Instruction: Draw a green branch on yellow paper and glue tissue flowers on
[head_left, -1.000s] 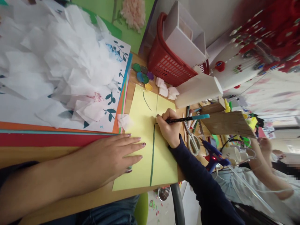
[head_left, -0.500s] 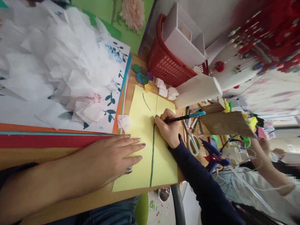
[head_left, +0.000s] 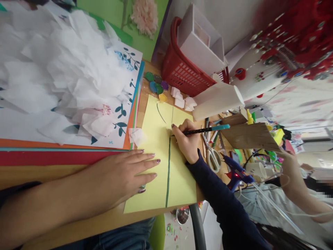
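A yellow sheet of paper (head_left: 153,135) lies on the wooden table, bearing a long dark green line (head_left: 168,177), a short curved stroke and a thin grey line. My right hand (head_left: 188,140) pinches a slim black paintbrush (head_left: 199,131) with a teal end. Its tip rests at the top of the green line. My left hand (head_left: 132,170) lies flat on the sheet's near left side, fingers spread, holding nothing. Beside it, a small square of white tissue (head_left: 137,136) overlaps the sheet's left edge.
Small paint pots (head_left: 156,85) and a red basket (head_left: 184,66) stand beyond the sheet. Scissors (head_left: 213,159) and a blue glue gun (head_left: 236,173) with a lit red light lie at right. White paper petals (head_left: 62,66) cover a board at left. Another person's arm (head_left: 296,184) is at right.
The paintbrush tip has moved slightly up along the sheet, and the green line reaches a little farther. My left hand stays in place. The other person's arm has shifted a little.
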{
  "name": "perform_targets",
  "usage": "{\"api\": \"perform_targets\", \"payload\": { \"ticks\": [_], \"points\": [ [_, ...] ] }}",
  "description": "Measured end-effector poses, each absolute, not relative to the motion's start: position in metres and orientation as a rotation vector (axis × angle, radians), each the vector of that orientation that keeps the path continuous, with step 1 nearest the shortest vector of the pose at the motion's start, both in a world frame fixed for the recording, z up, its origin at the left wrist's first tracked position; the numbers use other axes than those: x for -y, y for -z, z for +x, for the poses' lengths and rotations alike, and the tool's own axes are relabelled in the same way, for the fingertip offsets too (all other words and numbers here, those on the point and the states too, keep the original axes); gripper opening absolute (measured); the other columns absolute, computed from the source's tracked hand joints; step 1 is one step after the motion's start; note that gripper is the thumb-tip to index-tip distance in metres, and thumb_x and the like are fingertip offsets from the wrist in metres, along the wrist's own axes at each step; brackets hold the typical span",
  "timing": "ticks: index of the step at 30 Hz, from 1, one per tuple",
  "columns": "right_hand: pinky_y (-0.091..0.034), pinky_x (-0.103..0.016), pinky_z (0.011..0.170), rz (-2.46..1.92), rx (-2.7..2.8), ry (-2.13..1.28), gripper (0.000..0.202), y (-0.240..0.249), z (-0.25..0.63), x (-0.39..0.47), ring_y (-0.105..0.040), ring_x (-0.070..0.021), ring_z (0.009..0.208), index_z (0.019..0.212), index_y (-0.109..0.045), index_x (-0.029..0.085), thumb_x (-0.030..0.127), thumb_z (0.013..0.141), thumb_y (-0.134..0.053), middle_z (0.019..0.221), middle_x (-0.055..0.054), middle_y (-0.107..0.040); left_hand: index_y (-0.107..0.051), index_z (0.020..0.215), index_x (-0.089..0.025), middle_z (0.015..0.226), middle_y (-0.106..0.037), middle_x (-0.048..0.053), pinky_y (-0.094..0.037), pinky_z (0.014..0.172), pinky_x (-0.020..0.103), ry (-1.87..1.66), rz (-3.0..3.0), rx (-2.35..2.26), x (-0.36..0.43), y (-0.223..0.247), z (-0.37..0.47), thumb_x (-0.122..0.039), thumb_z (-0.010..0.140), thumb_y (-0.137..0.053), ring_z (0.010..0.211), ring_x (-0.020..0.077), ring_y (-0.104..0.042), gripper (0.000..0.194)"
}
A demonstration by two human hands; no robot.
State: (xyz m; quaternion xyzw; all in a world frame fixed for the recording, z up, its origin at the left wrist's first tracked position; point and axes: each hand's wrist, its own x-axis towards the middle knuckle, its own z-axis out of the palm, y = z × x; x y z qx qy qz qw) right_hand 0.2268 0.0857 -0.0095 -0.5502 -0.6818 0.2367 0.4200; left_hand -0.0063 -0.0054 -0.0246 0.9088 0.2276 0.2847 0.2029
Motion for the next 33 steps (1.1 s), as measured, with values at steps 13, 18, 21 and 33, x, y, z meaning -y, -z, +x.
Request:
{"api": "perform_targets", "payload": {
  "ticks": [13, 18, 21, 33],
  "points": [
    [-0.032, -0.022, 0.036, -1.248, 1.453, -1.014, 0.030, 0.003, 0.233, -0.085, -0.040, -0.0079, 0.036, 0.079, -0.057, 0.021, 0.045, 0.082, -0.076, 0.050, 0.008, -0.050, -0.065, 0.126, -0.022, 0.148, -0.054, 0.007, -0.030, 0.121, 0.039, -0.813, 2.509, -0.654, 0.009, 0.034, -0.006, -0.017, 0.100, -0.049, 0.138, 0.0220, -0.048, 0.031],
    [-0.027, -0.020, 0.033, -1.342, 1.426, -1.023, 0.044, -0.001, 0.235, -0.080, -0.038, -0.0073, 0.030, 0.062, -0.042, 0.023, 0.039, 0.075, -0.080, 0.040, 0.008, -0.048, -0.066, 0.128, -0.021, 0.148, -0.054, 0.008, -0.035, 0.119, 0.042, -0.730, 2.533, -0.624, 0.006, 0.025, -0.009, -0.017, 0.102, -0.048, 0.138, 0.0236, -0.049, 0.032],
    [-0.023, -0.020, 0.035, -1.374, 1.447, -0.942, 0.048, 0.000, 0.237, -0.081, -0.033, -0.0056, 0.031, 0.054, -0.034, 0.023, 0.032, 0.072, -0.078, 0.037, 0.010, -0.038, -0.065, 0.130, -0.021, 0.148, -0.053, 0.007, -0.039, 0.117, 0.042, -0.607, 2.568, -0.615, 0.003, 0.015, -0.012, -0.017, 0.102, -0.048, 0.138, 0.0242, -0.050, 0.033],
    [-0.027, -0.023, 0.042, -1.386, 1.535, -0.819, 0.038, 0.004, 0.238, -0.083, -0.035, -0.0077, 0.042, 0.052, -0.037, 0.023, 0.023, 0.074, -0.068, 0.045, 0.007, -0.038, -0.060, 0.137, -0.024, 0.154, -0.047, 0.003, -0.037, 0.119, 0.042, -0.550, 2.580, -0.593, 0.000, 0.013, -0.016, -0.014, 0.101, -0.048, 0.143, 0.0231, -0.042, 0.040]
  ]
}}
